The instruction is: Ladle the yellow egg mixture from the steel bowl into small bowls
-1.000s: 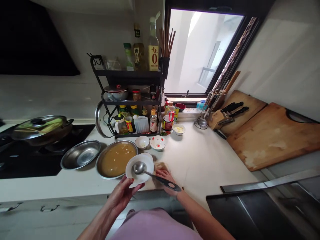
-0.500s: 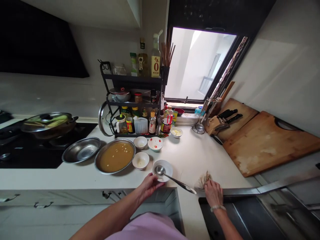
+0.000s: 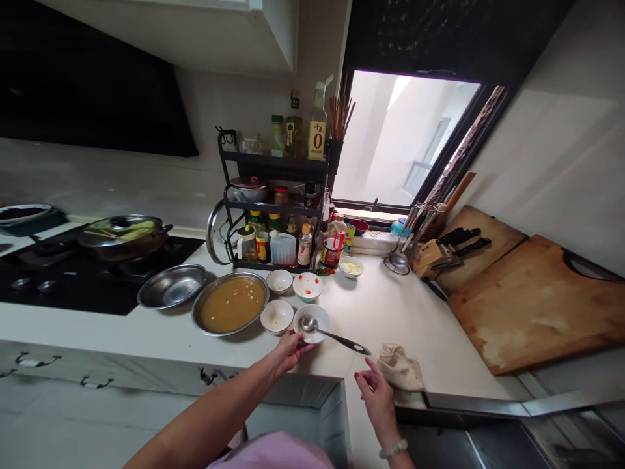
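Observation:
My left hand (image 3: 290, 350) grips the near rim of a small white bowl (image 3: 317, 317) on the counter. A metal ladle (image 3: 332, 334) rests in that bowl, its dark handle pointing right. My right hand (image 3: 375, 395) hovers open just below the ladle's handle, holding nothing. A crumpled beige cloth (image 3: 400, 367) lies on the counter right beside that hand. Left of the bowl sit another small white bowl (image 3: 276, 316) and a wide metal pan of brown liquid (image 3: 230, 303).
An empty steel dish (image 3: 172, 286) and a lidded wok (image 3: 124, 236) on the black hob lie to the left. A black spice rack (image 3: 276, 195) stands behind, with two small bowls before it. A knife block (image 3: 434, 251) and wooden boards (image 3: 532, 299) fill the right.
My left hand has set the bowl with the ladle down further in on the counter. My right hand has let go of the cloth, which now lies by the counter edge.

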Available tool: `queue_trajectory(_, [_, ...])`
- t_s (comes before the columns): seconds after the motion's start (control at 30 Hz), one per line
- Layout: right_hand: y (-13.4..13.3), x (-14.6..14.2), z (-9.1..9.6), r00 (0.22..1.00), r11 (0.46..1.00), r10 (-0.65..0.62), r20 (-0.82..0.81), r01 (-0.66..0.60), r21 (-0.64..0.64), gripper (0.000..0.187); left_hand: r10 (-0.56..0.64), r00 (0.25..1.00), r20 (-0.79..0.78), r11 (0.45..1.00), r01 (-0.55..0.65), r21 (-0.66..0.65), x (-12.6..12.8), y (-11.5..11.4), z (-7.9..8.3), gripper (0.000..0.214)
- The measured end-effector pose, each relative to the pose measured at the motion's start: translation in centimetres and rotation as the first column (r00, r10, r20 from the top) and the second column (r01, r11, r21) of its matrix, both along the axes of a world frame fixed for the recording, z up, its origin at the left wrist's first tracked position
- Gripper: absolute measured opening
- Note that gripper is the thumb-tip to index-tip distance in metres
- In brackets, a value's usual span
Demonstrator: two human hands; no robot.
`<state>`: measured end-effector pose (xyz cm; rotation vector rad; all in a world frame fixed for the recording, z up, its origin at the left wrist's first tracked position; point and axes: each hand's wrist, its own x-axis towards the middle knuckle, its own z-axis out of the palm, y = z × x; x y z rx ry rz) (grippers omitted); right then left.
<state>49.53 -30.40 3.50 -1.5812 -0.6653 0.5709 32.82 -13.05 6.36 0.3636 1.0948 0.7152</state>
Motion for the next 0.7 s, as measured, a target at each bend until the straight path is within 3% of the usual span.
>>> queue_trajectory(0.23, [4.7,-1.9,2.6,0.942,0.99,0.082,-0.326,-0.039,0.136,0.079,0.046,0.997,0.055,0.999,-0.047,0.022,-0.5,0.6,-0.8,0.017])
queue_trajectory(0.3, [5.8,-2.4,3.1,0.929,0.987,0.095,-0.359,-0.04,0.157,0.081,0.009,0.997,0.076,1.0,-0.008,-0.011,-1.3,0.4,-0.6,0.012])
queue_trajectory(0.37, [6.9,-3.1,3.6,0.946,0.988,0.086,-0.312,-0.041,0.149,0.069,-0.075,0.992,0.105,0.995,0.081,-0.059,-3.1,0.1,-0.2,0.009])
queue_trajectory(0.43, [7.6,-3.8,4.2,0.98,0.994,0.043,-0.195,-0.023,0.103,0.054,-0.182,0.972,0.15,0.975,0.199,-0.104,-6.2,0.2,0.3,0.011])
queue_trajectory(0.5, [8.0,-4.7,4.9,1.0,1.0,0.005,-0.03,-0.004,0.031,0.049,-0.337,0.905,0.257,0.923,0.372,-0.098,-10.5,0.9,0.8,0.017])
queue_trajectory(0.57, [7.9,-5.8,5.8,0.989,1.0,0.02,0.148,-0.018,-0.015,0.047,-0.337,0.895,0.293,0.925,0.372,-0.073,-15.5,2.1,0.9,0.018])
queue_trajectory(0.7, [7.6,-9.3,7.8,0.918,0.998,0.009,0.396,-0.032,0.05,0.038,-0.238,0.95,0.203,0.962,0.26,-0.085,-25.5,4.9,-0.1,0.019])
